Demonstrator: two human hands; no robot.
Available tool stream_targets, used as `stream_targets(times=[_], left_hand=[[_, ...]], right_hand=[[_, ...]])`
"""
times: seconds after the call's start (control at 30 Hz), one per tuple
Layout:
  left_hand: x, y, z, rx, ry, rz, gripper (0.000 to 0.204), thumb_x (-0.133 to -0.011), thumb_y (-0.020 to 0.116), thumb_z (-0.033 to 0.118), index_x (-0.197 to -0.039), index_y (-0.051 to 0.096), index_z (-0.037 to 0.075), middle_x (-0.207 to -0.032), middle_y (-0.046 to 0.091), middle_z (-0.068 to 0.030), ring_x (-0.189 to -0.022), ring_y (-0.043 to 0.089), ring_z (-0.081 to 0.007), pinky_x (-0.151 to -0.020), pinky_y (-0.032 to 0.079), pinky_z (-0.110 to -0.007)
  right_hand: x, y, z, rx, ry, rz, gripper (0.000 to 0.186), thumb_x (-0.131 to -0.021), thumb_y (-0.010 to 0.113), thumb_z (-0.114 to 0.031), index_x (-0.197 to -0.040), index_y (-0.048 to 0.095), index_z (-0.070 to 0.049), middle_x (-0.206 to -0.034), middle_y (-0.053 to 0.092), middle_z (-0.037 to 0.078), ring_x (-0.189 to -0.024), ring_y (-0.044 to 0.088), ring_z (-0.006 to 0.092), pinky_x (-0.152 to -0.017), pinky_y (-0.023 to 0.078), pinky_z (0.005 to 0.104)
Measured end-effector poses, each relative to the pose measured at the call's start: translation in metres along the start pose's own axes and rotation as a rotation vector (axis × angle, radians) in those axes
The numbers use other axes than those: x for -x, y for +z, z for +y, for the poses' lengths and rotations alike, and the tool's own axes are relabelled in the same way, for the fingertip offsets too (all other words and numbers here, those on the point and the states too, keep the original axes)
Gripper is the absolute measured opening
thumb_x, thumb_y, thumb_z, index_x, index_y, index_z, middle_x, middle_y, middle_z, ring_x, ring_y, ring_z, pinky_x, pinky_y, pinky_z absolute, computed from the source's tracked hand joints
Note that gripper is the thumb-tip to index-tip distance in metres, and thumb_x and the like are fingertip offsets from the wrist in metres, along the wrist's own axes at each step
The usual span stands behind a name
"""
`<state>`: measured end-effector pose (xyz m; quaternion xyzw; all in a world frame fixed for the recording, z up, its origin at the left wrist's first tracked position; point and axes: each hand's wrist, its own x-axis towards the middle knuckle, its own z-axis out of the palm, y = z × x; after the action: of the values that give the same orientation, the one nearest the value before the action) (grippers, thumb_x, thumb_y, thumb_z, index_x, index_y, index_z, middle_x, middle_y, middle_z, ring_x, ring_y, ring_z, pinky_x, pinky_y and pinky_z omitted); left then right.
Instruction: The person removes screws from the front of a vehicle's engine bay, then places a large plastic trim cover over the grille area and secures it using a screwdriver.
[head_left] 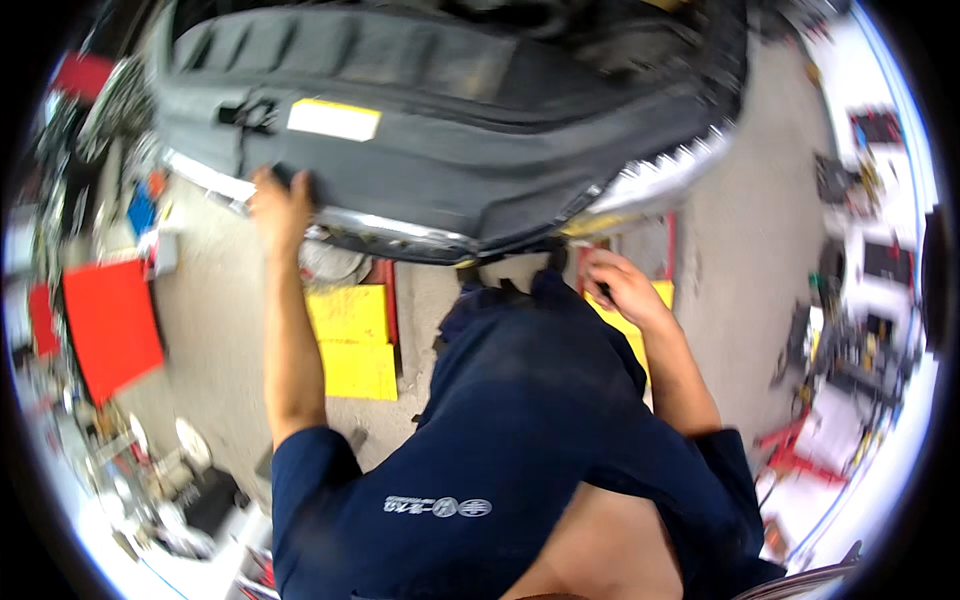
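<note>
Arms reach forward: left hand spread against the grey panel, right hand loosely curled, its hold unclear.

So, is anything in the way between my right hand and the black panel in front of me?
Nothing visible stands between your right hand and the near edge of the black panel. The yellow plate showing beside the hand appears to lie at floor level, below that path.

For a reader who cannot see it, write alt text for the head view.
A bare left hand is on the edge of a large silver-trimmed dark-grey moulded panel; the right hand, fingers curled, is lower in view. Yellow rectangular plates lie on the grey floor.
</note>
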<state>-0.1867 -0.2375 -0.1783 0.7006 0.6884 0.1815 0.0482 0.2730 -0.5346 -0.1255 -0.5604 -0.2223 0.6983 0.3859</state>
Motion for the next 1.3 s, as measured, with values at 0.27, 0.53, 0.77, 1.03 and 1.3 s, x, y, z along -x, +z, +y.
stream_targets(times=[0.27, 0.53, 0.77, 1.03, 1.3], left_hand=[[0.034, -0.063, 0.234, 0.445, 0.759, 0.117, 0.066, -0.081, 0.072, 0.006, -0.143, 0.049, 0.002, -0.154, 0.041, -0.0235, -0.147, 0.030, -0.0437, -0.120, 0.027, -0.052], [0.082, 0.010, 0.435, 0.474, 1.158, -0.107, 0.057, -0.089, 0.059, 0.010, -0.144, 0.047, 0.003, -0.155, 0.042, -0.0175, -0.144, 0.038, -0.0357, -0.116, 0.032, -0.049], [0.089, 0.096, 0.515, 0.158, 1.085, -0.180, 0.063, -0.092, 0.063, 0.025, -0.147, 0.043, 0.000, -0.155, 0.041, -0.0188, -0.146, 0.037, -0.0325, -0.119, 0.029, -0.048], [0.081, 0.087, 0.525, 0.027, 1.108, -0.298, 0.063, -0.090, 0.063, 0.022, -0.148, 0.045, 0.004, -0.156, 0.043, -0.0136, -0.144, 0.039, -0.0311, -0.118, 0.031, -0.046], [0.073, 0.079, 0.527, 0.315, 0.969, -0.432, 0.056, -0.094, 0.063, 0.022, -0.145, 0.049, 0.003, -0.154, 0.045, -0.0148, -0.143, 0.041, -0.0323, -0.118, 0.032, -0.043]], right_hand=[[0.001, -0.015, 0.001, -0.280, 0.074, 0.056, 0.021, -0.098, 0.048, -0.014, -0.097, 0.062, 0.001, -0.071, 0.047, 0.000, -0.056, 0.039, 0.0088, -0.045, 0.028, 0.0234], [0.013, -0.057, 0.000, -0.356, -0.040, 0.005, 0.012, -0.100, 0.053, -0.015, -0.103, 0.056, -0.004, -0.075, 0.049, 0.004, -0.060, 0.043, 0.0108, -0.047, 0.031, 0.0241], [0.021, -0.154, 0.000, -0.346, -0.100, -0.019, 0.013, -0.097, 0.055, -0.015, -0.098, 0.057, -0.002, -0.076, 0.056, 0.007, -0.059, 0.049, 0.0111, -0.047, 0.035, 0.0248], [0.009, -0.242, -0.050, -0.237, -0.244, -0.041, 0.025, -0.102, 0.058, -0.025, -0.107, 0.061, 0.000, -0.071, 0.053, 0.000, -0.057, 0.044, 0.0076, -0.051, 0.035, 0.0222], [-0.014, -0.258, -0.115, -0.797, -0.277, -0.283, 0.031, -0.099, 0.052, -0.010, -0.122, 0.059, 0.010, -0.097, 0.066, 0.017, -0.068, 0.054, 0.0137, -0.055, 0.041, 0.0235]])
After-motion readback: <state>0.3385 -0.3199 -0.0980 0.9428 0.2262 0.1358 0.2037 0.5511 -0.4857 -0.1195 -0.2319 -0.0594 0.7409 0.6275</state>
